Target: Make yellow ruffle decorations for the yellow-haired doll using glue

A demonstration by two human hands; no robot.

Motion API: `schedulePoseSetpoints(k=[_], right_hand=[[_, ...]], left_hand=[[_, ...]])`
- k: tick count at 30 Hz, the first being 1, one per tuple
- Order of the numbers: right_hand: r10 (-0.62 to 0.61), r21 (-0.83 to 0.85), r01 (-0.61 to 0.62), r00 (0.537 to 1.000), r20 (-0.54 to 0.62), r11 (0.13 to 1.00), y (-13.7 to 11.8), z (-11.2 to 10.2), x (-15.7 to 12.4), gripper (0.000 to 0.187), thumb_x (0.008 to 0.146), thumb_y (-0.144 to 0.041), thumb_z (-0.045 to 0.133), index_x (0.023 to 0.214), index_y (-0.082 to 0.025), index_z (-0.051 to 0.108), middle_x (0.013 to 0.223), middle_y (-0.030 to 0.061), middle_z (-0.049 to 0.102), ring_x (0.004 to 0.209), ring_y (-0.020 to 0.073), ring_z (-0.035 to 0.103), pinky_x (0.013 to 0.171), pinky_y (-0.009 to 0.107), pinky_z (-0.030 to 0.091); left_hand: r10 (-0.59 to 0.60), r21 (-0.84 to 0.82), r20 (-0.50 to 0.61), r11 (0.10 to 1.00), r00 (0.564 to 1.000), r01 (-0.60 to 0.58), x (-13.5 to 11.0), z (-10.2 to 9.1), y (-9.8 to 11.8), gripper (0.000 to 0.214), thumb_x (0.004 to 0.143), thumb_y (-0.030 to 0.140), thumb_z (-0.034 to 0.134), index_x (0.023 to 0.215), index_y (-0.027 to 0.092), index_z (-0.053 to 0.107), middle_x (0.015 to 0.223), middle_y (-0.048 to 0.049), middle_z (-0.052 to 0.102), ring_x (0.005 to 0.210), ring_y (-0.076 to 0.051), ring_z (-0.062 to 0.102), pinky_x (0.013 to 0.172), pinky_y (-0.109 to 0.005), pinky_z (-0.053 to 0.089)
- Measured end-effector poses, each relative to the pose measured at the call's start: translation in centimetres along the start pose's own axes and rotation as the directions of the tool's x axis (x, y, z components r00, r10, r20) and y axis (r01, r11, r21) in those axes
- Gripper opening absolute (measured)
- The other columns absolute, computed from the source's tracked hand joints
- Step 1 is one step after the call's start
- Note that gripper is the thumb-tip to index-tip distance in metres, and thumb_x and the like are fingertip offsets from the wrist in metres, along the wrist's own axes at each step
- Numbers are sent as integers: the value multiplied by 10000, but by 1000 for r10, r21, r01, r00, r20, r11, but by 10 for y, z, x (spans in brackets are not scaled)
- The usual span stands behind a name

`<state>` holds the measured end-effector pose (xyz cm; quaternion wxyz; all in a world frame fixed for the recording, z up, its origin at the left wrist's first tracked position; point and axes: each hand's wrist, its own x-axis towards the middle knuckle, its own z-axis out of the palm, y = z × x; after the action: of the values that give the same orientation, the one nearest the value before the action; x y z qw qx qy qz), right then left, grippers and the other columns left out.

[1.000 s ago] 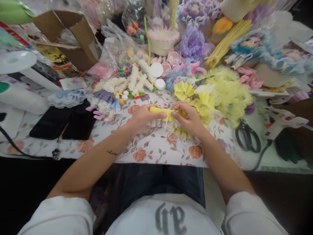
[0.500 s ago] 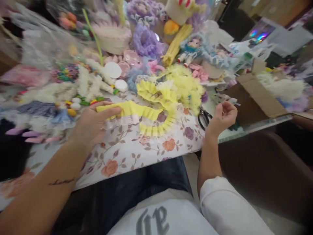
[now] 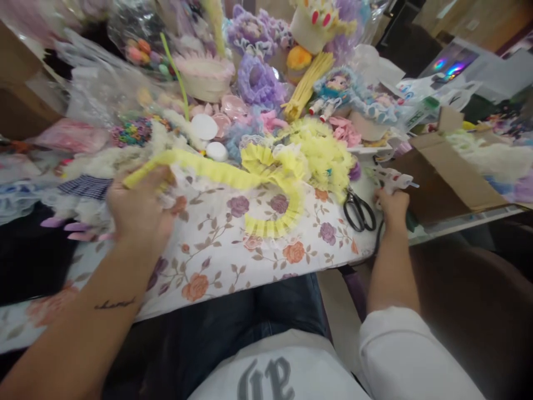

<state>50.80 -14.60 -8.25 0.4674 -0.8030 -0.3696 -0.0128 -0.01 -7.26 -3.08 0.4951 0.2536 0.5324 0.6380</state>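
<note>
Yellow ribbon (image 3: 225, 173): pleated and lace-edged, one end lifted in the left hand (image 3: 139, 205), the rest running rightward and curling back on the floral cloth (image 3: 227, 244).
Left hand's hold: fingers clamped on the ribbon's end, partly blurred.
Right hand (image 3: 392, 204): well apart from the left, fingers wrapped round the grip of the glue gun (image 3: 393, 179).
Glue gun's look: pale, a bluish stick poking out on the right.
Black-handled scissors (image 3: 358, 211): lying between the ribbon's curl and the right hand.
Yellow tulle (image 3: 328, 153): heaped just behind the curl.
White discs (image 3: 204, 126): two, behind the ribbon's raised stretch.
Checked skirt (image 3: 85, 186): left of the left hand.
Cardboard box (image 3: 466, 172): flaps up, right of the glue gun.
</note>
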Motion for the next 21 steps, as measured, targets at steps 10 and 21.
schedulePoseSetpoints(k=[10, 21], right_hand=[[57, 618, 16, 994, -98, 786, -129, -5, -92, 112, 762, -97, 658, 702, -176, 712, 525, 44, 652, 362, 122, 542, 353, 254, 304], [-291, 692, -358, 717, 634, 627, -221, 52, -210, 95, 780, -201, 707, 862, -195, 755, 764, 14, 724, 379, 81, 513, 339, 244, 350]], left_hand=[[122, 335, 431, 898, 894, -284, -6, -3, -44, 202, 640, 285, 850, 776, 220, 716, 733, 47, 646, 641, -100, 534, 604, -241, 412], [33, 165, 295, 983, 955, -85, 11, -7, -29, 324, 537, 276, 865, 756, 191, 642, 686, 23, 659, 618, -108, 580, 618, -241, 467]])
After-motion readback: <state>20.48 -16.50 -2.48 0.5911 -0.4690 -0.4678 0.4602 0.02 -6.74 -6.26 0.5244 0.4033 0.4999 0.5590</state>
